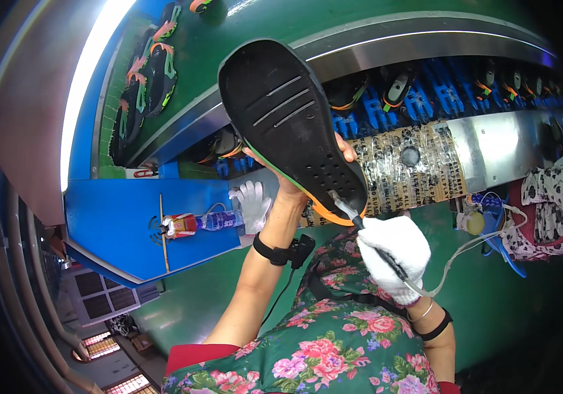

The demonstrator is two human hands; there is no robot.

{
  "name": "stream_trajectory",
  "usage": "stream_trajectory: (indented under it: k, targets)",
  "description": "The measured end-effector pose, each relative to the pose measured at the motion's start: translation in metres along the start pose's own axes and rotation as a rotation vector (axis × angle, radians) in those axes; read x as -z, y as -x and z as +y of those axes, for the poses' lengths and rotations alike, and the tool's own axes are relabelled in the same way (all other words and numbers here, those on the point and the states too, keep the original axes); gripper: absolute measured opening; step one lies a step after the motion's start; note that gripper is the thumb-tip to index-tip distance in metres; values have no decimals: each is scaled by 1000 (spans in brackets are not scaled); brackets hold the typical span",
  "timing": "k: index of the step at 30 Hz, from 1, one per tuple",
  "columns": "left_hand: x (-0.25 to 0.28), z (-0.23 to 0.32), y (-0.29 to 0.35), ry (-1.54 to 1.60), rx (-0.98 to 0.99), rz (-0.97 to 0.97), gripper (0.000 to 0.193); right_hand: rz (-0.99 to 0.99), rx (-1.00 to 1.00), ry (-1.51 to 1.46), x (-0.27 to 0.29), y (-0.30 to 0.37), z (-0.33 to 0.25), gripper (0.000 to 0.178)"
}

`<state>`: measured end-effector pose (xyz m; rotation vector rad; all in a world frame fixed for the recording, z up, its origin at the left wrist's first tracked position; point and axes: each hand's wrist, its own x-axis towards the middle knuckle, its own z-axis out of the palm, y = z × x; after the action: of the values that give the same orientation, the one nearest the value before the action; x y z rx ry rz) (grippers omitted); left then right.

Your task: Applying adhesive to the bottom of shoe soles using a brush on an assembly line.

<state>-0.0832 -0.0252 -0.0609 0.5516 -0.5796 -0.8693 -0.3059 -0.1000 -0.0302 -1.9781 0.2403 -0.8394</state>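
Observation:
A black shoe (281, 121) with green and orange edging is held up, its flat underside facing me. Three light lines cross its wide far end, and several small holes dot the near end. Bare, my left hand (289, 188) grips it from behind; fingertips show along its right edge, while the rest is hidden. In a white knit glove, my right hand (396, 253) is closed round a thin brush (343, 205) with a dark handle. A clear tube runs from the handle's rear. The bristles appear to touch the underside near the orange-edged end.
Ahead is a ledge of taped cardboard (393, 167) and metal (501, 154). Behind it, shoes sit on blue racks (419, 102). More shoes (161, 75) lie on a green belt (229, 56). A bottle (219, 220) and white glove (252, 202) are left; patterned cloth (550, 210) hangs right.

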Motion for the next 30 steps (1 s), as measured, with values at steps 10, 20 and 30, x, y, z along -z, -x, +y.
stream_trajectory:
  k: [10,20,30]
  targets:
    - [3,-5,5,60,147,9,100,49,-179,-328,8,7,16,24]
    - [4,2,6,31,283,-52,127,-108,73,-193,12,3,16,27]
    - [18,-6,14,177,500,-93,121,-188,23,-388,10,-1,22,19]
